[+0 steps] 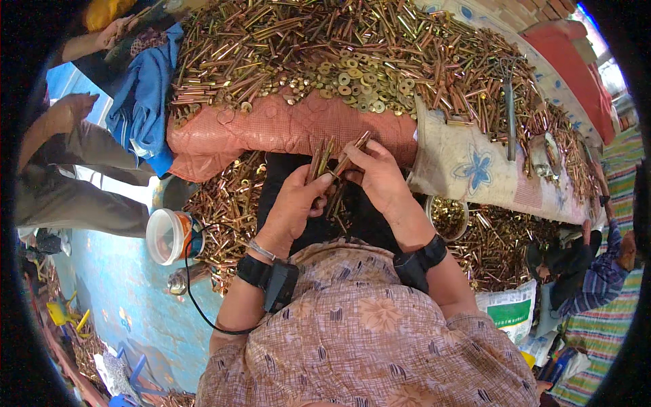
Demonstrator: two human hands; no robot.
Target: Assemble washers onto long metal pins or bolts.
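My left hand (298, 200) is closed around a small bundle of slim brass-coloured metal bolts (321, 160), their ends sticking up past the fingers. Close beside it, my right hand (378, 173) pinches a coppery bolt (354, 150) between thumb and fingers, tilted up to the right. Both hands meet above my lap, just in front of the table's red cloth (285, 125). The lower ends of the held pieces are partly hidden by my fingers. Ahead of the hands, flat round washers (366, 88) lie along the edge of a big heap of bolts (271, 41).
A pliers-like tool (509, 115) lies on the heap at right. A white bucket (166, 237) stands at left; a tub of small gold parts (447, 216) stands at right. More bolts (230, 203) are piled below. A blue cloth (142, 98) hangs at left. Other people sit at both sides.
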